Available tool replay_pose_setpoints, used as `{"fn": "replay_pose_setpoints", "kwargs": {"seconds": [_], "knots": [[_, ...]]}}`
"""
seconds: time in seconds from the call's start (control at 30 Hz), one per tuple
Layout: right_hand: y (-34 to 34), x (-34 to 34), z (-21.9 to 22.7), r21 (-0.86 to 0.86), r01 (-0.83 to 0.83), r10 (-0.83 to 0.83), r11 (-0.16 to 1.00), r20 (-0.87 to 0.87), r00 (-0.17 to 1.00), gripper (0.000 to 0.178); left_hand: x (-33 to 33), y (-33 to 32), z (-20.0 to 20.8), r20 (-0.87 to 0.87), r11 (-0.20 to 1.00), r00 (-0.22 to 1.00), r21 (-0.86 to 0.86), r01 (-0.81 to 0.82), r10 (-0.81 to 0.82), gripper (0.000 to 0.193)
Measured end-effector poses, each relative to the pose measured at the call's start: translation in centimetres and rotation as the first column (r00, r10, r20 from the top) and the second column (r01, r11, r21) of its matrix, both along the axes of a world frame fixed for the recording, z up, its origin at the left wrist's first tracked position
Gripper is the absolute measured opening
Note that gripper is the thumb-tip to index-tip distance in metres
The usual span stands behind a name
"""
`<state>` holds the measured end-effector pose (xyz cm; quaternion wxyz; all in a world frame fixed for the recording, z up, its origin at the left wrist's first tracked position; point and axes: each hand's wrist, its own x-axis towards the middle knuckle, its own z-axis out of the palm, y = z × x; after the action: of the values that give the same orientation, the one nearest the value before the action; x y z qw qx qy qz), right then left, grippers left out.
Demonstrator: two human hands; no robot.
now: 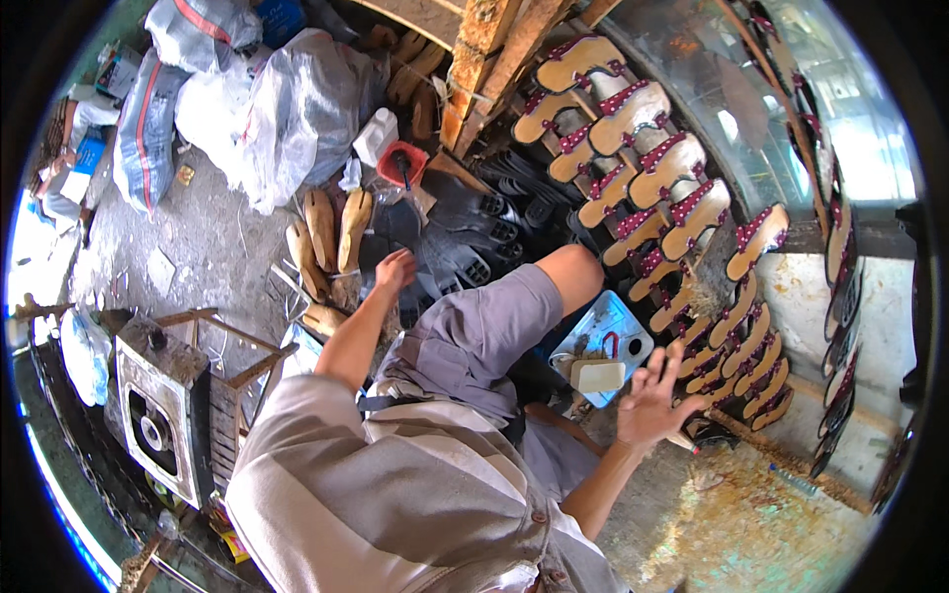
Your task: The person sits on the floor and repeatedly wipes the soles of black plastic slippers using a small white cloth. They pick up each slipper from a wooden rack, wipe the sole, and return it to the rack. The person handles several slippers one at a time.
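Note:
My left hand (395,269) reaches forward onto a heap of black shoe soles (474,232), fingers bent down on one of them; its grip is not visible. My right hand (652,395) hovers with its fingers spread and nothing in it, just right of a pale rectangular block (597,376). The block lies at the near edge of a light-blue tray (618,316) beside my bent knee (573,272). Rows of tan sandals with dark red studded straps (682,212) lie to the right of the tray.
Wooden shoe lasts (321,227) stand left of the soles. A red bowl (400,163) and big plastic sacks (297,109) sit behind them. A wooden post (474,69) rises at the top. A metal box on a wooden frame (158,415) is at my left. Sawdust (751,524) covers the floor at right.

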<state>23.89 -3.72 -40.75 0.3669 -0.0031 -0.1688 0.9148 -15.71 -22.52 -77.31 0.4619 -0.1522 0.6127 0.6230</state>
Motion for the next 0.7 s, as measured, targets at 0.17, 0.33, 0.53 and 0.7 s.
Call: {"fn": "replay_pose_setpoints", "kwargs": {"seconds": [0.17,0.33,0.53,0.7], "knots": [[-2.1,-8.7,-0.3,0.266,-0.295,-0.217,0.918,0.958,0.189,0.079,3.2,-8.0,-15.2,-0.117,0.496,0.553,-0.620,0.608,-0.825,0.050],[0.4,-17.7,2.7,0.819,-0.471,-0.809,0.328,0.501,0.308,0.093,8.8,-7.8,-18.0,0.094,0.261,0.444,-0.695,0.670,-0.891,0.038],[14.4,-27.1,3.9,0.903,-0.401,-0.948,0.153,0.249,0.199,0.099,9.6,-6.6,-16.1,0.022,0.179,0.263,-0.678,0.713,-0.965,0.037],[19.5,-28.7,1.1,0.781,-0.616,-0.936,0.103,0.286,0.207,0.102,5.8,-8.1,-14.2,-0.053,0.211,0.235,-0.655,0.725,-0.971,0.036]]}}
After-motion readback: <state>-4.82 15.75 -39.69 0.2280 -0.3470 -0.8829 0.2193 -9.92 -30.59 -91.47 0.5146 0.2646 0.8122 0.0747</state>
